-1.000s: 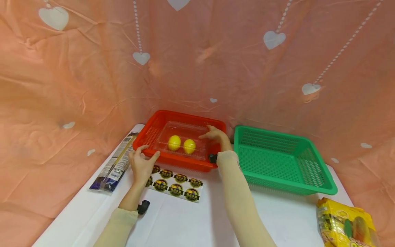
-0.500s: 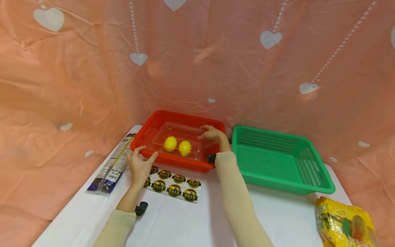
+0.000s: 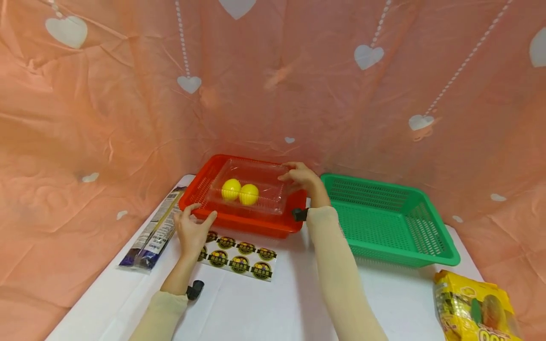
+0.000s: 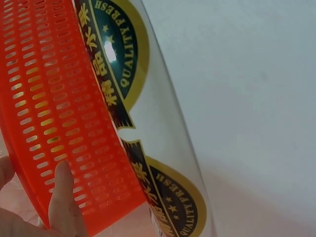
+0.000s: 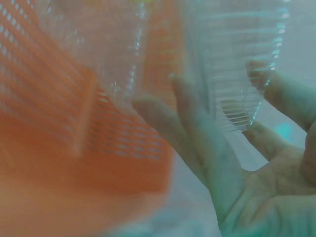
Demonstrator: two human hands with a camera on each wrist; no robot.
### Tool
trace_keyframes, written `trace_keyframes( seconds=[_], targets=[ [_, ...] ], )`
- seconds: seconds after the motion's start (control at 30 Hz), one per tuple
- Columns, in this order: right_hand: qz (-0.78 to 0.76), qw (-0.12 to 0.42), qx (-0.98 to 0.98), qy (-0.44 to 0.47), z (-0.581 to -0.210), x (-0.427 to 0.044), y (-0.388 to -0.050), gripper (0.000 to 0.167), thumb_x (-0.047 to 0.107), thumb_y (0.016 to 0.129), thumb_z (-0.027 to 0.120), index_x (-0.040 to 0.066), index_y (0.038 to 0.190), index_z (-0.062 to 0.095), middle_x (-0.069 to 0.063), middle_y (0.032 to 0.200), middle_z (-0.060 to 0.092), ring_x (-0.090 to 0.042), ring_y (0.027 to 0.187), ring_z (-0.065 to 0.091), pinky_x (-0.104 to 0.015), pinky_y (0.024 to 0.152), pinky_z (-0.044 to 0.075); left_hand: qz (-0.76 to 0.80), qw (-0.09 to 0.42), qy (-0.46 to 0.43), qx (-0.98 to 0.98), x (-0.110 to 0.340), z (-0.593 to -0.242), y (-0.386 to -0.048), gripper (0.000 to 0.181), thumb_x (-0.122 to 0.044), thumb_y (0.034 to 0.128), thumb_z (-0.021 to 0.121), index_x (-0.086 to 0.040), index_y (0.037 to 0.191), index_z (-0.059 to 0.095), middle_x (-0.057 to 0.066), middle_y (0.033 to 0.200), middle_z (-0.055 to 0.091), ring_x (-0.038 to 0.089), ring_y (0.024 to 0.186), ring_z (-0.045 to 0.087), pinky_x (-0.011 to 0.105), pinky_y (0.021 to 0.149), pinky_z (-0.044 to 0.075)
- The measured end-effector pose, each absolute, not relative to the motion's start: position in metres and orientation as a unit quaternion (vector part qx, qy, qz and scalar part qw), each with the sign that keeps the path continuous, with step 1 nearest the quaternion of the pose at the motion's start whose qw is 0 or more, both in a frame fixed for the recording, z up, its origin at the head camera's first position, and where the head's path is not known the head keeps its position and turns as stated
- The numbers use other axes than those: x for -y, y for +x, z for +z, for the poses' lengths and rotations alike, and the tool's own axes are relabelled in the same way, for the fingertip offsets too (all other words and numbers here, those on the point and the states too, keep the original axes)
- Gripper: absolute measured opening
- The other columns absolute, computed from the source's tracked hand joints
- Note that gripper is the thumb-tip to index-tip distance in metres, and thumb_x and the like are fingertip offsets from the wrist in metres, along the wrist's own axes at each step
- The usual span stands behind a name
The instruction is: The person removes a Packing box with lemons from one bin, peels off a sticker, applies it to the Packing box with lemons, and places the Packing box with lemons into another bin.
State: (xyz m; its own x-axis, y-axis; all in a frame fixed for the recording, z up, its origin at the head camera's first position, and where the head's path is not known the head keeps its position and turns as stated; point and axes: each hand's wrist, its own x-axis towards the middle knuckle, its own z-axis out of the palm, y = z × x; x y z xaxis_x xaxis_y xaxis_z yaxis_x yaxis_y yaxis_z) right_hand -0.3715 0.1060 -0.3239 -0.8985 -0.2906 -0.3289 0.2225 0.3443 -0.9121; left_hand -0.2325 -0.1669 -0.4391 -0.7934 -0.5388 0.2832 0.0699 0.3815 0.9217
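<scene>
My left hand (image 3: 193, 230) holds the front left rim of the red basket (image 3: 251, 223); in the left wrist view its thumb (image 4: 64, 192) lies against the slotted wall (image 4: 98, 182). A clear plastic tray (image 3: 273, 182), with two yellow lemon-like fruits (image 3: 231, 189) side by side in its left part, is raised at the right and tilts down to the left over the basket. My right hand (image 3: 304, 180) grips the tray's right edge; in the right wrist view, the ribbed clear wall (image 5: 232, 54) stands between its fingers and thumb.
A green basket (image 3: 384, 258) stands to the right. In front of the red basket lies a sheet of round labels (image 3: 240, 264). Long packets (image 3: 155, 234) lie at the left, a yellow bag (image 3: 473, 303) at the front right. A pink curtain (image 3: 273, 94) hangs behind.
My right hand has moved up and slightly right, lifting the tray's right side. The two yellow fruits have shifted left and now sit closer together. My left hand stays at the rim.
</scene>
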Motion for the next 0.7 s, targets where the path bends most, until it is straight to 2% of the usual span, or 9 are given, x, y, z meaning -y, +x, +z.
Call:
trace_keyframes(
  seconds=[0.07,0.2,0.3,0.43,0.47,0.53,0.7],
  targets=[
    [-0.577,0.222,-0.785,-0.026,-0.310,-0.114,-0.367,0.065,0.008,0.098,0.061,0.009,0.155,0.031,-0.021,0.143,0.047,-0.026,0.079,0.068,-0.043,0.082,0.058,-0.537,0.288,0.149,0.779,0.167,-0.440,-0.234,0.047,-0.016,0.0822,0.082,0.005,0.119,0.063,0.022,0.105,0.040,0.029,0.083,0.046,0.038,0.077,0.034],
    [-0.567,0.208,-0.795,-0.058,-0.282,-0.140,-0.354,0.064,0.009,0.099,0.058,0.009,0.156,0.028,-0.024,0.145,0.046,-0.020,0.068,0.067,-0.040,0.080,0.058,-0.539,0.294,0.149,0.775,0.166,-0.440,-0.238,0.046,-0.015,0.0818,0.082,0.005,0.119,0.063,0.025,0.107,0.041,0.030,0.085,0.046,0.038,0.077,0.034],
    [-0.552,0.200,-0.804,-0.091,-0.265,-0.166,-0.338,0.064,0.009,0.100,0.056,0.009,0.157,0.026,-0.024,0.150,0.040,-0.020,0.086,0.066,-0.036,0.078,0.057,-0.540,0.295,0.149,0.774,0.166,-0.439,-0.238,0.046,-0.015,0.0823,0.081,0.005,0.119,0.063,0.027,0.110,0.041,0.031,0.085,0.048,0.039,0.079,0.035],
    [-0.549,0.208,-0.802,-0.113,-0.255,-0.206,-0.313,0.068,0.006,0.101,0.054,0.007,0.159,0.019,-0.027,0.156,0.027,-0.020,0.094,0.068,-0.032,0.075,0.057,-0.539,0.295,0.153,0.774,0.170,-0.436,-0.237,0.045,-0.016,0.0830,0.081,0.004,0.119,0.063,0.025,0.112,0.040,0.029,0.081,0.050,0.038,0.081,0.037],
    [-0.550,0.211,-0.800,-0.114,-0.255,-0.215,-0.306,0.069,0.006,0.101,0.054,0.007,0.159,0.018,-0.029,0.156,0.025,-0.020,0.090,0.069,-0.032,0.076,0.057,-0.539,0.294,0.154,0.775,0.171,-0.436,-0.237,0.045,-0.016,0.0831,0.081,0.004,0.119,0.063,0.025,0.111,0.040,0.028,0.081,0.050,0.038,0.080,0.037],
    [-0.555,0.217,-0.795,-0.117,-0.256,-0.233,-0.291,0.069,0.005,0.101,0.054,0.005,0.159,0.017,-0.033,0.154,0.024,-0.024,0.084,0.072,-0.034,0.077,0.058,-0.537,0.293,0.155,0.776,0.173,-0.436,-0.236,0.045,-0.016,0.0833,0.080,0.005,0.119,0.063,0.025,0.111,0.040,0.027,0.081,0.048,0.038,0.080,0.035],
    [-0.540,0.213,-0.807,-0.107,-0.263,-0.264,-0.252,0.069,0.012,0.100,0.059,0.006,0.158,0.021,-0.037,0.145,0.031,-0.036,0.094,0.072,-0.041,0.081,0.058,-0.537,0.289,0.164,0.775,0.178,-0.433,-0.237,0.046,-0.018,0.0840,0.080,0.004,0.121,0.062,0.023,0.112,0.039,0.022,0.081,0.046,0.037,0.079,0.033]
  ],
)
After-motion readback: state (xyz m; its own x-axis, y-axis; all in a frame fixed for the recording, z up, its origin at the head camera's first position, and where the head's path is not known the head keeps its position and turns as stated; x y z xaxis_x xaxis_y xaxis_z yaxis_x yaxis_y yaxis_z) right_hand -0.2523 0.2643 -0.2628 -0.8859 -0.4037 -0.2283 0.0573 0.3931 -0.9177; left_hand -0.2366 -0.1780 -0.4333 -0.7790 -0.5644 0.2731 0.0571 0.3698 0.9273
